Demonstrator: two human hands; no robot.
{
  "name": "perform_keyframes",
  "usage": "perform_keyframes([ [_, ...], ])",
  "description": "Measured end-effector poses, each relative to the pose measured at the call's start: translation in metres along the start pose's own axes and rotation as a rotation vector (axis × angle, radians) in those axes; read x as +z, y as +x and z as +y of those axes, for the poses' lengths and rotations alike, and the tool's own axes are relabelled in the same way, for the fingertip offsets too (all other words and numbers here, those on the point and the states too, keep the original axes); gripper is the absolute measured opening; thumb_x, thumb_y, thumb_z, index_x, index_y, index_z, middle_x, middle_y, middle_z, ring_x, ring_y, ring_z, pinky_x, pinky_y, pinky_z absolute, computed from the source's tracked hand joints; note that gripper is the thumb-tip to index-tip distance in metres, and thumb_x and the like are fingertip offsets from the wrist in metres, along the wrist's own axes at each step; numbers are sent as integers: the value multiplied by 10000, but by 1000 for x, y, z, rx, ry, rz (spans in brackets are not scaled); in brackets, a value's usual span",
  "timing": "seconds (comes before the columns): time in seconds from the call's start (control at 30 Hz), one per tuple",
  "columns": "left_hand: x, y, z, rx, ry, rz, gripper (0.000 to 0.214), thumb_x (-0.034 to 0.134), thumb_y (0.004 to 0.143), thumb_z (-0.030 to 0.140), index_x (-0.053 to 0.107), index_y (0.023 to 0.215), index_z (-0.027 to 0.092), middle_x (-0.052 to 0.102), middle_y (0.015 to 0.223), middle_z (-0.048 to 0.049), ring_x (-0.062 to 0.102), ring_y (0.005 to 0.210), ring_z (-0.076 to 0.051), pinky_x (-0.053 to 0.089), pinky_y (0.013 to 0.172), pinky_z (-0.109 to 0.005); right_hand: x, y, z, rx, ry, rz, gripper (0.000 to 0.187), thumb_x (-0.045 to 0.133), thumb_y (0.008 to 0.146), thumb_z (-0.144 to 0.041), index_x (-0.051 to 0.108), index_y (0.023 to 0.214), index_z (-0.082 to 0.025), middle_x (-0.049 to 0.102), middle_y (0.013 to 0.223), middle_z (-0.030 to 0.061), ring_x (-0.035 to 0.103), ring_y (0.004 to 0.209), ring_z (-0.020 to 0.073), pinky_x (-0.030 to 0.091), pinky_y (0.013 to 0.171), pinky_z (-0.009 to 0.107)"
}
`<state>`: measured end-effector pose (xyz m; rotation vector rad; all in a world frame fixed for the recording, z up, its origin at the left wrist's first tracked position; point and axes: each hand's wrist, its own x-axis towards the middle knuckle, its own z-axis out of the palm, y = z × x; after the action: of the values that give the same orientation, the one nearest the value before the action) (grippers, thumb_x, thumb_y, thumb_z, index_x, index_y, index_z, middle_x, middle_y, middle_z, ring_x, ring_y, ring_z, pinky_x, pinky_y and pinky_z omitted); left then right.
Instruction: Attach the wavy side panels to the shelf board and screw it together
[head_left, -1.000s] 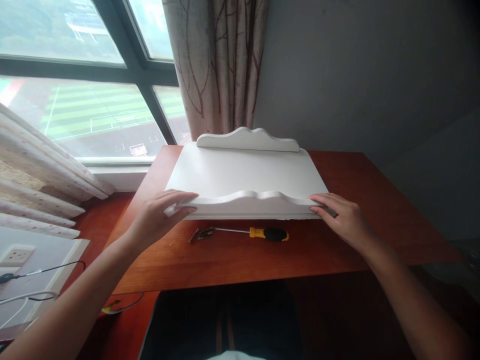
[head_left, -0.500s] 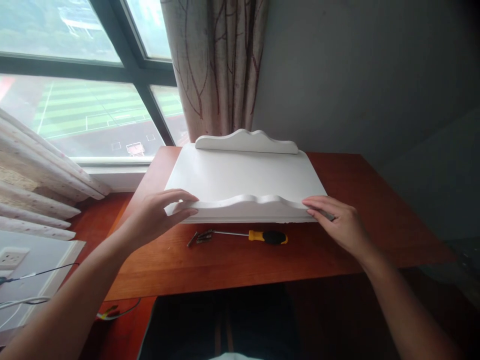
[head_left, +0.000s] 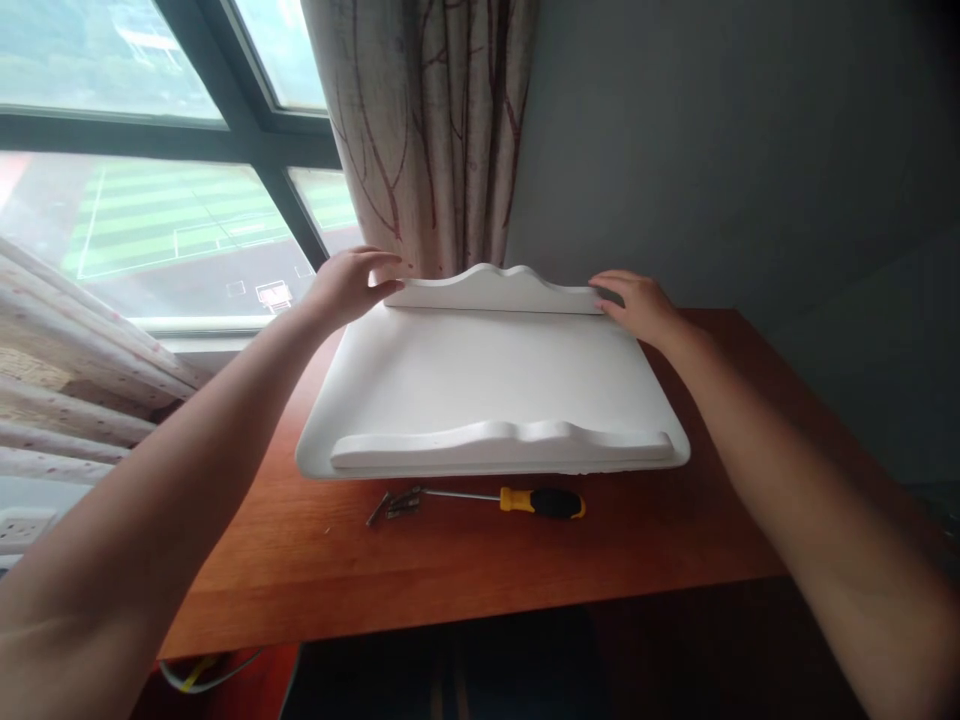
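A white wooden board (head_left: 487, 380) lies flat on the reddish-brown desk (head_left: 465, 560). A wavy white rail (head_left: 495, 290) stands along its far edge and another wavy rail (head_left: 499, 445) lies along its near edge. My left hand (head_left: 349, 285) grips the left end of the far rail, fingers curled over it. My right hand (head_left: 637, 305) rests on the rail's right end, fingers bent around it.
A screwdriver with a yellow and black handle (head_left: 525, 500) lies on the desk in front of the board, with several small screws (head_left: 394, 503) at its tip. A patterned curtain (head_left: 427, 130) and a window (head_left: 150, 170) stand behind the desk. A grey wall is on the right.
Both hands have left the near rail and reached across the board to the ends of the far rail. The camera moved forward, so the board looks closer.
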<state>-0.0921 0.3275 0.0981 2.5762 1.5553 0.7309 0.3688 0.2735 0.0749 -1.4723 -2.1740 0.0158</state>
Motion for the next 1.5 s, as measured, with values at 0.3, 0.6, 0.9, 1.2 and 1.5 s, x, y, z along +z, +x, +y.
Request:
perform_keyframes([
  [0.3, 17, 6, -21, -22, -101, -39, 332, 656, 870, 494, 800, 1036, 246, 778, 982, -58, 700, 873, -249, 503, 859, -347, 3, 16, 20, 26, 21, -53, 234, 644, 860, -236, 795, 1037, -262, 761, 1102, 26, 713, 1047, 270, 543, 974, 448],
  [0.6, 17, 4, -20, 32, -108, -37, 409, 584, 892, 566, 790, 1041, 245, 767, 1032, -80, 691, 949, -274, 496, 886, -363, 12, 9, 14, 108, 54, 12, 258, 616, 872, -227, 788, 1057, -281, 761, 1123, 8, 712, 1084, 246, 542, 1008, 440],
  [0.9, 10, -29, -35, 22, -97, -65, 477, 521, 934, 472, 656, 1296, 191, 709, 1181, -144, 667, 1020, -287, 508, 873, -381, 9, -31, 18, 122, 55, 152, 385, 527, 882, -186, 702, 1225, -201, 721, 1218, 106, 686, 1127, 240, 544, 1006, 434],
  [1.2, 3, -130, -45, -28, 85, 51, 417, 486, 972, 326, 606, 1353, 208, 615, 1385, -132, 626, 1193, -310, 504, 986, -419, 23, -162, 47, 183, 19, 82, 538, 420, 940, -224, 509, 1469, -245, 512, 1515, 68, 502, 1393, 247, 423, 1168, 463],
  [1.5, 12, -156, -37, 156, -66, 108, 419, 406, 1028, 246, 573, 1412, 255, 582, 1448, -84, 597, 1288, -247, 457, 1114, -403, 35, -155, 22, 171, 53, 158, 511, 451, 974, -294, 505, 1482, -280, 494, 1530, 23, 508, 1390, 248, 412, 1182, 456],
])
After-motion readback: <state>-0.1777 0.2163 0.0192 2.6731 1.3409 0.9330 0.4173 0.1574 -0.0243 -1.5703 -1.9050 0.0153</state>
